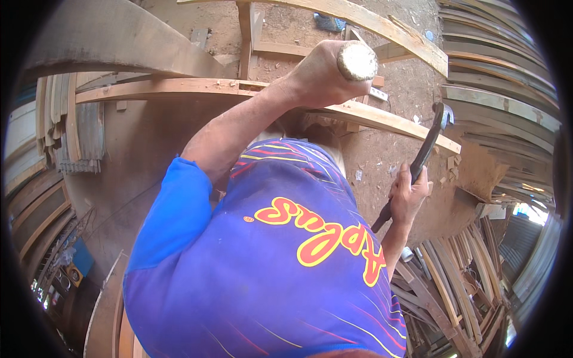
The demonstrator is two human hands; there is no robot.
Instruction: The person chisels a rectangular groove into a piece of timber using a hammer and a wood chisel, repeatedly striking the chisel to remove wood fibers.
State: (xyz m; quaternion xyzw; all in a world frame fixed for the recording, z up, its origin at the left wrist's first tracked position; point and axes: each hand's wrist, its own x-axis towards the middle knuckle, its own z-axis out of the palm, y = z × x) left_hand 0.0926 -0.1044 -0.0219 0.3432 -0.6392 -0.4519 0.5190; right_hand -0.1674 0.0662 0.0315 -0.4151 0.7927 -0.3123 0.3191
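My left hand (319, 74) is closed around a round handle (357, 61), seen nearly end-on. Its end is pale and worn at the rim; the tool's far end is hidden below my fist. Under that hand runs a long light wooden beam (400, 124), and I cannot tell whether the tool touches it. Off to the right, my right hand (408, 200) grips a claw hammer (425, 149) by its dark handle. The hammer's metal head points up and away from me, apart from the beam and the left hand.
A second beam (382, 24) lies farther off, joined to crosspieces. A broad board (119, 42) slants in at the upper left. Stacked planks (495, 71) line the right side, with loose offcuts (453, 280) at the lower right. Wood chips dot the dirt floor (370, 161).
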